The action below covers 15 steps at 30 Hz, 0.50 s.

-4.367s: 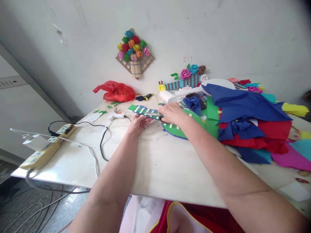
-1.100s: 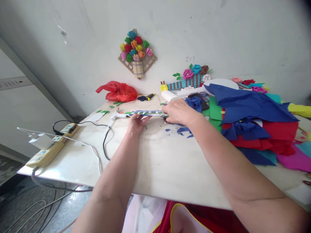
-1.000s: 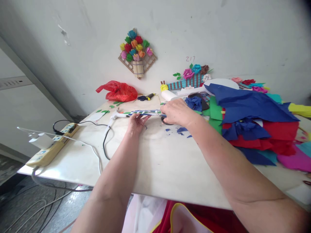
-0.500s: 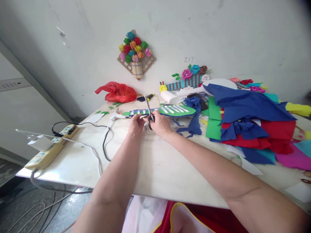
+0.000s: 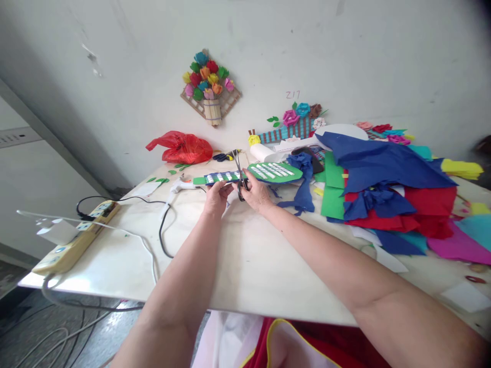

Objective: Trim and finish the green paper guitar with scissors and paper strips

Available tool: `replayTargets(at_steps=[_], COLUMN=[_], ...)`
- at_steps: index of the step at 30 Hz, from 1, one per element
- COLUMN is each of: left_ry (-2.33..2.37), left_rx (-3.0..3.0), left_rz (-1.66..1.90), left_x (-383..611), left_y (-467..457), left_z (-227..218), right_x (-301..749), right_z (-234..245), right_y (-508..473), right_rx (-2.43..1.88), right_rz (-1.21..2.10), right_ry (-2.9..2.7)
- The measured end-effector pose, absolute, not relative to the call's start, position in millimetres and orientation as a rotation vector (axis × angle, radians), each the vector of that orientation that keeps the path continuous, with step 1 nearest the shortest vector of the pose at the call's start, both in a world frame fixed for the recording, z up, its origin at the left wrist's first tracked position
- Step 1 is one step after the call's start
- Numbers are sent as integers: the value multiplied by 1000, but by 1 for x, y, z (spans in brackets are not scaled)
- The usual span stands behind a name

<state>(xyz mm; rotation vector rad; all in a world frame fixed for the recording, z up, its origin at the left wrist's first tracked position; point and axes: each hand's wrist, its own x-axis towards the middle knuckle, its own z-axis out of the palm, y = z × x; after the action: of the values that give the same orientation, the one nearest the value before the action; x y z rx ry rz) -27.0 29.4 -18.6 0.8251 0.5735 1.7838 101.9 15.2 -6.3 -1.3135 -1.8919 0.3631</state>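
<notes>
A long paddle-shaped paper craft [image 5: 297, 175], green on top with white strips and a blue edge, lies across the table in front of my hands. My left hand [image 5: 216, 199] is closed at the near edge of its narrow part, thumb and fingers pinching that edge. My right hand [image 5: 258, 194] is wrapped around the black handles of a pair of scissors [image 5: 237, 162]. The blades point up and away, across the narrow part of the craft. Crumpled blue paper [image 5: 303, 184] lies just right of the craft. My fingers partly hide the craft's near edge.
A white glue gun [image 5: 178, 186] lies left of my hands, near a power strip [image 5: 72, 240] with cables. Behind are a red plastic bag [image 5: 184, 148] and yellow-black pliers [image 5: 224, 156]. Coloured paper sheets [image 5: 379, 163] are heaped at right. Paper flowers [image 5: 207, 76] hang on the wall.
The view has shifted slightly. The scissors in my right hand now stand more upright, and the fingers have shifted around the handles. My left hand stays at the craft's edge.
</notes>
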Motion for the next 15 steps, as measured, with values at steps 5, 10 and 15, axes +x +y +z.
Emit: replayTargets(at_steps=[5, 10, 15], left_ry=[514, 581, 535], left_rx=[861, 963, 1037], left_rz=[1790, 1768, 1615], left_x=[-24, -22, -25], left_y=[29, 28, 22], left_z=[-18, -18, -16], right_x=[109, 116, 123], right_z=[-5, -8, -12], right_y=[17, 22, 28], right_rx=[-1268, -1235, -1174], right_rz=[351, 242, 226], right_ry=[-1919, -1968, -1946])
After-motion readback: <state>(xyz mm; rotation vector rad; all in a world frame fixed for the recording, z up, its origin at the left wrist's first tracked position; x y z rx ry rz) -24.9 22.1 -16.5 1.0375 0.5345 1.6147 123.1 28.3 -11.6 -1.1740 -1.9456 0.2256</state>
